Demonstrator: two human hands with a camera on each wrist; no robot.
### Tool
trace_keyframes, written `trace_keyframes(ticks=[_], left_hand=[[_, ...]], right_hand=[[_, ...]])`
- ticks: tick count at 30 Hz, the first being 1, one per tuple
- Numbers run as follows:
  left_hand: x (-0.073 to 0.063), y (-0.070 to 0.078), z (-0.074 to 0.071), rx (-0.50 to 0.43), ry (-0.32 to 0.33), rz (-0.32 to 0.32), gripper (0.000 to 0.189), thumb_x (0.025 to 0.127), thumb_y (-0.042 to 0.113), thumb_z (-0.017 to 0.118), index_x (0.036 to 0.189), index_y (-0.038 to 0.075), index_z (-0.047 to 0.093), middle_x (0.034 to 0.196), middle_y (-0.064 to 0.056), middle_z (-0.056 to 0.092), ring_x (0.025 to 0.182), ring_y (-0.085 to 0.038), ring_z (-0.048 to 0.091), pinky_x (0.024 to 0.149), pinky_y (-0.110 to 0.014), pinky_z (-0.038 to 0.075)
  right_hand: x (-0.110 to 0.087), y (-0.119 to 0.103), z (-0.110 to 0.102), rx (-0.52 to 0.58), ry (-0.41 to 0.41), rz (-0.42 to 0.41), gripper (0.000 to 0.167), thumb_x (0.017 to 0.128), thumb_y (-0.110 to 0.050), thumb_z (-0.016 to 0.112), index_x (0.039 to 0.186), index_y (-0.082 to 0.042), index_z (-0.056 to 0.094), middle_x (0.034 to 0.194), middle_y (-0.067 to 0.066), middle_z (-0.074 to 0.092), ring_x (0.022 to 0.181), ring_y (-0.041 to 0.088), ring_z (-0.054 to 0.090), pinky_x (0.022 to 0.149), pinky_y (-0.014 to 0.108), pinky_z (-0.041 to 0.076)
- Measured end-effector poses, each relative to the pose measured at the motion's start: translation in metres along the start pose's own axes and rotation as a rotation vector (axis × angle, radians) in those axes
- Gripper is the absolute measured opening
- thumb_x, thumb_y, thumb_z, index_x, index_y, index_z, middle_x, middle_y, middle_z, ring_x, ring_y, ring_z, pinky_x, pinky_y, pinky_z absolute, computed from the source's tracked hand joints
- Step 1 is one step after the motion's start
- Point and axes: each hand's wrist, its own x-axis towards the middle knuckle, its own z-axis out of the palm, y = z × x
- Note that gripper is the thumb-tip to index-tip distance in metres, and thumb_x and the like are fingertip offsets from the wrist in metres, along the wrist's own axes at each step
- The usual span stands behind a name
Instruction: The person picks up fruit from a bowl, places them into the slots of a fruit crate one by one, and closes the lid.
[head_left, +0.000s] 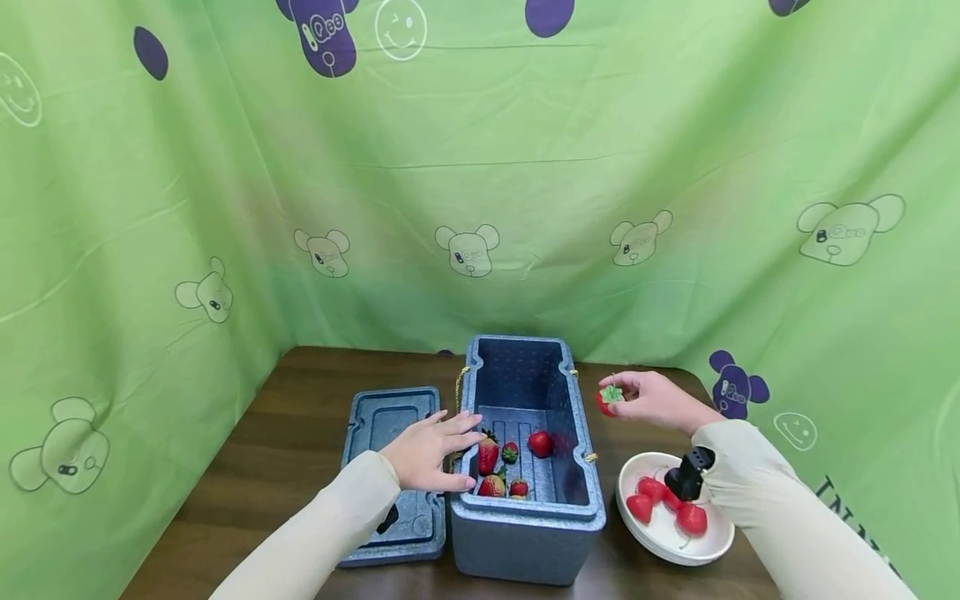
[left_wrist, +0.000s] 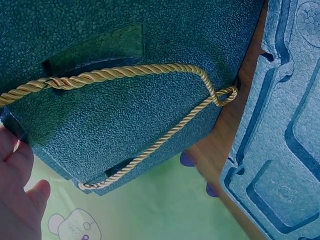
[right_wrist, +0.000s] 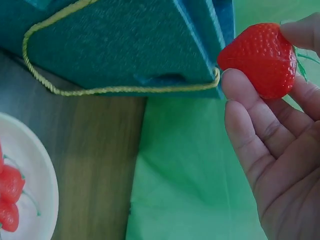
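My right hand [head_left: 654, 403] pinches a red strawberry [right_wrist: 262, 60] with a green leafy top between thumb and fingers. It is raised just to the right of a blue-grey foam box [head_left: 525, 542], apart from its wall. My left hand [head_left: 433, 450] rests on the box's left rim with its fingers spread and fairly straight. Inside the box, toward the near end, lie several strawberries, among them a red one [head_left: 540, 443] to the right. At the right a white bowl [head_left: 660, 547] holds several more red strawberries [head_left: 692, 520], partly covered by the wrist camera.
A matching foam lid [head_left: 397, 408] lies flat on the brown wooden table [head_left: 255, 467], left of the box. Twisted gold rope [left_wrist: 150, 70] hangs along the box's sides. Green printed cloth [head_left: 480, 125] encloses the back and sides.
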Motion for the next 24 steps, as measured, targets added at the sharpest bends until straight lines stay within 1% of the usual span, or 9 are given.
trace_keyframes(ticks=[6,12,18,20,24], left_hand=[[0.001,0.001,-0.002,0.008,0.003,0.003,0.065,0.088,0.051,0.055,0.14,0.013,0.051,0.152,-0.005,0.036,0.141,-0.02,0.029,0.114,-0.046,0.02],[0.0,0.004,0.0,-0.01,-0.007,0.009,0.065,0.089,0.051,0.054,0.141,0.011,0.05,0.152,-0.006,0.036,0.141,-0.022,0.029,0.114,-0.047,0.02],[0.0,0.003,0.002,0.002,-0.006,0.003,0.065,0.089,0.051,0.054,0.141,0.012,0.05,0.152,-0.005,0.036,0.141,-0.021,0.029,0.114,-0.047,0.02],[-0.001,0.002,0.001,0.0,-0.003,0.005,0.065,0.089,0.051,0.054,0.141,0.012,0.05,0.152,-0.006,0.036,0.141,-0.021,0.029,0.114,-0.047,0.02],[0.0,0.001,0.0,0.009,0.007,0.013,0.065,0.089,0.051,0.054,0.14,0.011,0.051,0.151,-0.006,0.036,0.14,-0.022,0.03,0.113,-0.048,0.021]], right_hand=[[0.014,-0.01,0.004,-0.033,0.017,-0.019,0.04,0.078,-0.012,0.063,0.113,0.006,0.063,0.071,-0.002,0.056,0.066,0.013,0.049,0.057,0.026,0.042],[0.026,-0.02,0.016,-0.024,-0.009,-0.058,0.042,0.076,-0.011,0.062,0.113,0.009,0.063,0.067,-0.004,0.054,0.063,0.01,0.048,0.057,0.024,0.042],[0.042,-0.041,0.024,-0.042,-0.046,-0.069,0.04,0.079,-0.012,0.061,0.116,0.006,0.062,0.077,0.0,0.058,0.066,0.014,0.049,0.059,0.028,0.043],[0.048,-0.049,0.026,-0.041,-0.061,-0.072,0.041,0.08,-0.011,0.06,0.117,0.007,0.062,0.081,0.002,0.061,0.068,0.014,0.051,0.06,0.029,0.045],[0.06,-0.062,0.033,-0.027,-0.079,-0.091,0.043,0.08,-0.011,0.06,0.118,0.009,0.06,0.086,0.005,0.064,0.068,0.014,0.053,0.062,0.029,0.046]])
